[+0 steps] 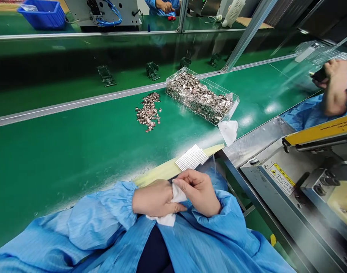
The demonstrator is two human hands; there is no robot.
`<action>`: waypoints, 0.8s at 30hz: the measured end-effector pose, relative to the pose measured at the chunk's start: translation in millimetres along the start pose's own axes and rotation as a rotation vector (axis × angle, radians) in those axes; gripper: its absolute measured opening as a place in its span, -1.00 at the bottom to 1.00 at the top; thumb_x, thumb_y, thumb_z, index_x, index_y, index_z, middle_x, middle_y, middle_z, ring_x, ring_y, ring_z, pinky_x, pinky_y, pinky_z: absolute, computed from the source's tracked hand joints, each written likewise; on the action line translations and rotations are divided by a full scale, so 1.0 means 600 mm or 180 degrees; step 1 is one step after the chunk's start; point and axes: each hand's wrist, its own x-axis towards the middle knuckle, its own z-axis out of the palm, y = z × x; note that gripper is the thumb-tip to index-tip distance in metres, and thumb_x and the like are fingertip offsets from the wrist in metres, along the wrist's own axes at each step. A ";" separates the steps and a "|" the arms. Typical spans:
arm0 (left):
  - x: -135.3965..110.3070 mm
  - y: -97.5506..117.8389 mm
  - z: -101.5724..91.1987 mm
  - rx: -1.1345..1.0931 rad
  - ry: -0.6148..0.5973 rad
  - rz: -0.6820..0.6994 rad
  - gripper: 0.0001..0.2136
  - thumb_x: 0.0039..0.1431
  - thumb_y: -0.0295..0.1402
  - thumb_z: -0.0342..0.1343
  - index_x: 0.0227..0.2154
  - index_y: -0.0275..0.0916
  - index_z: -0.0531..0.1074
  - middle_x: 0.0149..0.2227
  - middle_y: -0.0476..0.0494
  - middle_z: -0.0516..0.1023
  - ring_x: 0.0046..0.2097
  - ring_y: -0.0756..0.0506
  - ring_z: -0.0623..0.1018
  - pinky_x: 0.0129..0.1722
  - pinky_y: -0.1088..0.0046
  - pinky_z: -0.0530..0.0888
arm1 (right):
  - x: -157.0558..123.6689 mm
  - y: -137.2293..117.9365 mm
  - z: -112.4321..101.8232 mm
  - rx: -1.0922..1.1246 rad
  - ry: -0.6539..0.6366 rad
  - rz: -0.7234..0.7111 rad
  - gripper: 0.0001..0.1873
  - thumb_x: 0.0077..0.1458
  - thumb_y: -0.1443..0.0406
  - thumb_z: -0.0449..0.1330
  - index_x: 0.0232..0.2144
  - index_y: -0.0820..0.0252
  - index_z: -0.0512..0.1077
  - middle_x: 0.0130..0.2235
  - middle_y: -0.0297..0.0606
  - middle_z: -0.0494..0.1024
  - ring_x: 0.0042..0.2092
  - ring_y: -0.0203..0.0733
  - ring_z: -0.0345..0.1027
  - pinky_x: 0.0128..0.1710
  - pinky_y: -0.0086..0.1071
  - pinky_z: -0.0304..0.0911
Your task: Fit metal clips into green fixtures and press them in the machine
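My left hand [153, 199] and my right hand [200, 191] meet at the near edge of the green bench, both closed on a white tissue [173, 206] held between them. Blue sleeves cover both arms. Just beyond my fingers lies a flat block of small metal parts in neat rows [191, 157]. Farther out on the green mat sits a loose pile of small metal clips [148, 112], and to its right a clear plastic box [229, 110] full of the same clips.
A white tissue [228, 131] lies by the box. A grey machine with a yellow bar [310, 167] stands at the right. Another person's hand [335, 81] works at far right. Black fixtures [152, 71] ride the conveyor behind; a blue bin [42, 14] sits far left.
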 end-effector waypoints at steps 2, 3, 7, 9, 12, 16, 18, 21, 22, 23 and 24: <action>-0.002 0.006 -0.002 0.0203 -0.0209 0.0049 -0.77 0.22 -0.32 0.00 -0.55 -0.24 0.29 -0.61 0.02 0.29 -0.56 0.00 0.27 -0.53 0.47 0.21 | 0.004 0.000 -0.006 0.0118 0.0114 0.0038 -0.66 0.09 0.08 0.28 -0.53 0.22 0.41 -0.67 -0.48 0.23 -0.61 -0.40 -0.02 -0.63 -0.47 -0.04; -0.002 0.008 -0.005 0.0116 -0.0252 0.0032 -0.79 0.23 -0.37 -0.04 -0.53 -0.24 0.29 -0.59 0.01 0.31 -0.54 0.00 0.29 -0.51 0.47 0.23 | 0.004 -0.001 -0.011 0.0150 0.0235 0.0019 -0.66 0.10 0.08 0.27 -0.52 0.21 0.41 -0.67 -0.48 0.22 -0.61 -0.39 -0.01 -0.63 -0.47 -0.03; -0.001 0.007 -0.014 -0.0962 -0.0081 -0.0362 -0.69 0.33 -0.27 -0.18 -0.49 -0.25 0.29 -0.56 0.04 0.32 -0.49 0.03 0.33 -0.46 0.53 0.29 | -0.007 -0.007 -0.035 -0.0303 0.0252 -0.0347 -0.72 0.23 0.12 0.14 -0.33 0.22 0.47 -0.57 -0.38 0.36 -0.53 -0.31 0.19 -0.54 -0.43 0.13; 0.000 0.005 -0.013 -0.1247 -0.0029 -0.0529 -0.64 0.34 -0.19 -0.17 -0.53 -0.26 0.25 -0.59 0.07 0.24 -0.52 0.05 0.27 -0.51 0.54 0.24 | -0.017 -0.010 -0.039 -0.0740 -0.0092 -0.0650 -0.75 0.22 0.14 0.15 -0.32 0.21 0.47 -0.49 -0.33 0.41 -0.47 -0.27 0.26 -0.49 -0.41 0.17; 0.000 0.009 -0.009 -0.1166 0.0007 -0.0664 -0.63 0.29 -0.20 -0.08 -0.61 -0.25 0.14 -0.62 0.10 0.13 -0.55 0.07 0.16 -0.58 0.54 0.12 | -0.026 -0.010 -0.031 -0.1366 -0.0254 -0.1188 -0.81 0.23 0.24 0.16 -0.42 0.19 0.41 -0.48 -0.31 0.39 -0.43 -0.25 0.24 -0.46 -0.38 0.13; -0.002 0.015 -0.006 -0.0880 0.0602 -0.0558 -0.80 0.21 -0.29 0.08 -0.47 -0.26 0.28 -0.50 0.06 0.31 -0.46 0.04 0.30 -0.49 0.55 0.25 | -0.026 -0.008 -0.026 -0.1521 -0.0145 -0.1473 -0.80 0.26 0.34 0.10 -0.44 0.17 0.37 -0.49 -0.33 0.37 -0.44 -0.25 0.21 -0.45 -0.37 0.11; -0.006 0.013 -0.004 -0.0645 0.1078 -0.0294 -0.88 0.21 -0.34 0.10 -0.25 -0.26 0.33 -0.35 -0.03 0.45 -0.35 -0.01 0.42 -0.37 0.51 0.34 | -0.025 -0.009 -0.032 -0.1335 -0.0086 -0.1217 -0.78 0.26 0.31 0.11 -0.46 0.17 0.35 -0.51 -0.36 0.34 -0.47 -0.28 0.20 -0.47 -0.40 0.10; -0.011 0.007 0.001 -0.0173 0.1195 0.0291 -0.76 0.28 -0.45 -0.02 -0.01 -0.26 0.27 -0.17 -0.19 0.53 -0.22 -0.08 0.51 -0.25 0.45 0.39 | -0.026 -0.011 -0.041 -0.0914 -0.0089 -0.0562 -0.69 0.27 0.19 0.11 -0.51 0.17 0.31 -0.55 -0.40 0.30 -0.50 -0.32 0.14 -0.50 -0.42 0.09; -0.012 0.005 0.002 -0.0077 0.1110 0.0412 -0.75 0.29 -0.46 -0.06 0.02 -0.27 0.25 -0.14 -0.22 0.53 -0.20 -0.10 0.51 -0.24 0.43 0.40 | -0.026 -0.011 -0.042 -0.0751 -0.0109 -0.0355 -0.66 0.27 0.15 0.11 -0.52 0.18 0.31 -0.55 -0.41 0.29 -0.50 -0.32 0.13 -0.51 -0.42 0.09; -0.012 0.005 0.003 -0.0049 0.1028 0.0426 -0.78 0.30 -0.45 -0.08 -0.01 -0.28 0.27 -0.17 -0.22 0.53 -0.21 -0.10 0.51 -0.25 0.42 0.40 | -0.026 -0.011 -0.042 -0.0596 -0.0123 -0.0192 -0.64 0.26 0.12 0.11 -0.52 0.18 0.31 -0.55 -0.40 0.29 -0.50 -0.32 0.12 -0.51 -0.43 0.09; -0.011 0.005 0.003 -0.0105 0.0960 0.0341 -0.82 0.33 -0.42 -0.11 -0.08 -0.28 0.30 -0.23 -0.19 0.53 -0.26 -0.09 0.50 -0.29 0.43 0.39 | -0.026 -0.010 -0.041 -0.0461 -0.0128 -0.0073 -0.62 0.25 0.09 0.12 -0.52 0.19 0.32 -0.55 -0.40 0.29 -0.49 -0.31 0.13 -0.50 -0.42 0.10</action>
